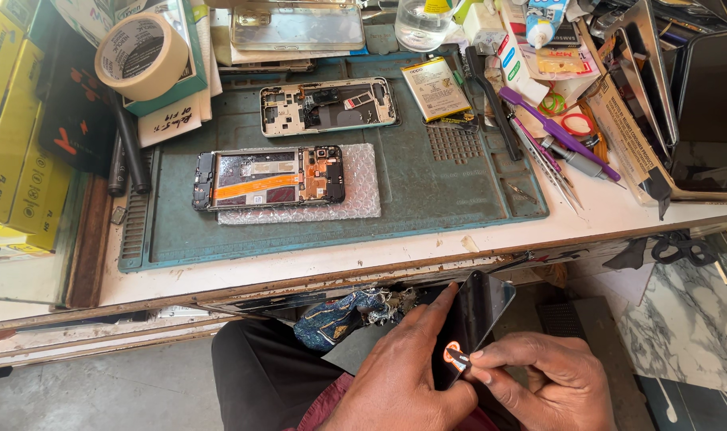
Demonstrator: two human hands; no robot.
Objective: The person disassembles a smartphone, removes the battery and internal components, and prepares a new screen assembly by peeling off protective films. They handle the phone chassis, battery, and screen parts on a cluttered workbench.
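Below the blue mat, our left hand grips the phone screen; our right hand pinches its sticker tab. Pulling hard might crack it.

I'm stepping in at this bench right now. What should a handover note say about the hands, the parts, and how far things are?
Left hand: holds a dark phone screen panel over the lap, below the bench edge.
Right hand: pinches a small orange-and-white pull tab at the panel's lower end.
On the green mat: an opened phone on bubble wrap, a bare phone frame behind it, a battery to the right.
Done: phone opened, insides exposed.
Left: the tab looks not yet peeled off; panel not on the phone.
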